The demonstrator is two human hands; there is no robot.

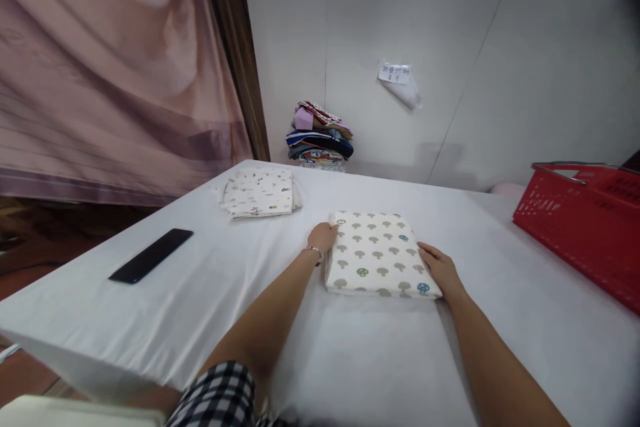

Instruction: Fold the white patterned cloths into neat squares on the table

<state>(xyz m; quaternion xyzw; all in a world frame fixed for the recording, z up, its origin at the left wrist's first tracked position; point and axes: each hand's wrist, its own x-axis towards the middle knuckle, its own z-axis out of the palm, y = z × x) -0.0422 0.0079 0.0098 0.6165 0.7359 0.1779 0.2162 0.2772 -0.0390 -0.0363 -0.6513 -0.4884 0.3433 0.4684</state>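
Note:
A neatly folded white cloth [375,257] printed with grey, green and blue mushrooms lies flat on the white-covered table [350,360]. My left hand [323,237], with a bracelet at the wrist, grips its left edge near the far corner. At the right edge my right hand [443,268] holds the cloth's side, thumb along the top and the other fingers partly hidden. Farther back on the left rests a second folded white cloth [260,192] with a small print, its layers slightly uneven.
A long black flat object [151,255] lies near the table's left edge. On the right stands a red plastic basket [580,227] with a metal handle. Behind the table is a pile of folded fabrics [321,137] against the wall. A pink curtain [115,67] hangs at left.

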